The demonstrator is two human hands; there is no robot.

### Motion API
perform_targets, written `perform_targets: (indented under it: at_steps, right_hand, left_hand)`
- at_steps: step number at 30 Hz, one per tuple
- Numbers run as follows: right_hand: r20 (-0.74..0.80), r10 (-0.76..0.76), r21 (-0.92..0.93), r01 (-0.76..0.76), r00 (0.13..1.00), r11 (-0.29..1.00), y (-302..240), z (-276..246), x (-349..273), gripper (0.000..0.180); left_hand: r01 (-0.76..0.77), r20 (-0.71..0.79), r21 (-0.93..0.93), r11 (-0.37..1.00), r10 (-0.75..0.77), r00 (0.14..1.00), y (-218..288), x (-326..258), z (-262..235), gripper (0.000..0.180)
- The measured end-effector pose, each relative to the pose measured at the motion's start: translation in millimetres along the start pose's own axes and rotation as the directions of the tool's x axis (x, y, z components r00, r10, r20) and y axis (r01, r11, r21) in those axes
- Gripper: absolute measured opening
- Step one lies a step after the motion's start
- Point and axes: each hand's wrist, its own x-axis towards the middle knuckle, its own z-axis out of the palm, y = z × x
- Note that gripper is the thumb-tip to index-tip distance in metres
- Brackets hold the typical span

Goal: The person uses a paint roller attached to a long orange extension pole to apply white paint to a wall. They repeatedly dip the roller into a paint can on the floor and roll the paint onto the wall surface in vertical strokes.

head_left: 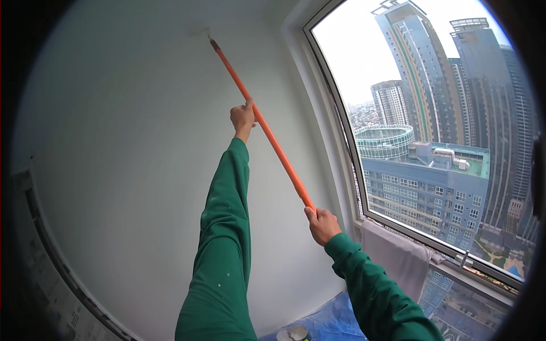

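A long orange extension pole (276, 145) slants from the lower right up to the top of a pale wall (142, 170). My left hand (243, 118) is closed round its upper half, arm stretched out. Lower down, my right hand (324, 226) grips the pole near its bottom end, thumb lying along it. At the far tip, past a dark collar, a small pale fitting (209, 35) is close to the wall near the ceiling; its shape is too faint to tell. Both of my arms wear green sleeves, with light specks on the left one.
To the right is a large window (364, 211) with tall buildings outside. A pale cloth (395, 253) hangs over its sill. Below lie blue plastic sheeting (335, 318) and a round container (298, 332). A dark-edged strip (57, 258) runs along the lower left.
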Motion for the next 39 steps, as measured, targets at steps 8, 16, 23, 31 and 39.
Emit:
perform_targets:
  at_steps: [8, 16, 23, 31, 39]
  right_hand:
    - [0.005, 0.098, -0.128, -0.096, 0.995, 0.987, 160.3, -8.5, -137.9, 0.041]
    - [0.017, 0.273, -0.186, -0.265, 0.962, 0.946, 282.9, -38.0, -308.3, 0.036]
    - [0.039, 0.44, -0.353, -0.399, 0.897, 0.846, 328.5, -99.0, -422.5, 0.039]
    - [0.06, 0.568, -0.485, -0.473, 0.821, 0.736, 354.0, -144.4, -520.7, 0.042]
    - [0.043, 0.667, -0.55, -0.539, 0.744, 0.638, 345.2, -173.0, -571.1, 0.04]
  left_hand:
    - [0.03, 0.221, -0.095, 0.995, -0.008, 0.975, -101.8, -186.7, 14.2, 0.045]
    - [0.344, 0.351, -0.149, 0.927, -0.276, 0.895, -150.5, -402.2, 26.0, 0.043]
    - [0.555, 0.46, -0.09, 0.827, -0.46, 0.76, -148.7, -538.2, 28.5, 0.038]
    - [0.725, 0.581, -0.08, 0.684, -0.559, 0.591, -159.0, -628.1, 23.1, 0.036]
    - [0.846, 0.635, -0.044, 0.531, -0.639, 0.434, -160.9, -687.6, 22.5, 0.035]
